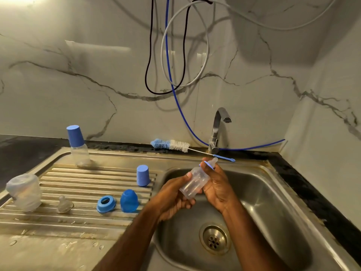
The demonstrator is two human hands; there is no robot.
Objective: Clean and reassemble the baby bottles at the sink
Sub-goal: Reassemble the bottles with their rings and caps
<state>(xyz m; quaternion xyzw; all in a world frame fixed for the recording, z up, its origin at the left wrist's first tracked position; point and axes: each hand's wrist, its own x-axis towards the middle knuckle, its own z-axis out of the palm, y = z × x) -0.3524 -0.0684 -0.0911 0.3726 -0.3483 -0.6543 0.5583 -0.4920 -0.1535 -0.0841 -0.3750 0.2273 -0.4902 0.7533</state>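
Over the sink basin (273,202) I hold a small clear baby bottle (194,181), tilted with its teat toward the tap. My left hand (173,198) grips the bottle's lower body. My right hand (216,182) is curled round its neck at the blue ring (208,165), under the clear teat (213,160). On the draining board (58,218) stand an assembled bottle with a blue cap (78,145), a blue cap (142,175), a blue dome cap (129,200), a blue screw ring (106,204), a loose clear teat (64,204) and a wide clear bottle (25,191) upside down.
A blue and white bottle brush (172,145) lies along the back rim of the sink. The steel tap (217,128) stands behind the basin; no water runs. The drain (214,238) sits in the basin floor. Cables and a blue hose (175,90) hang on the marble wall.
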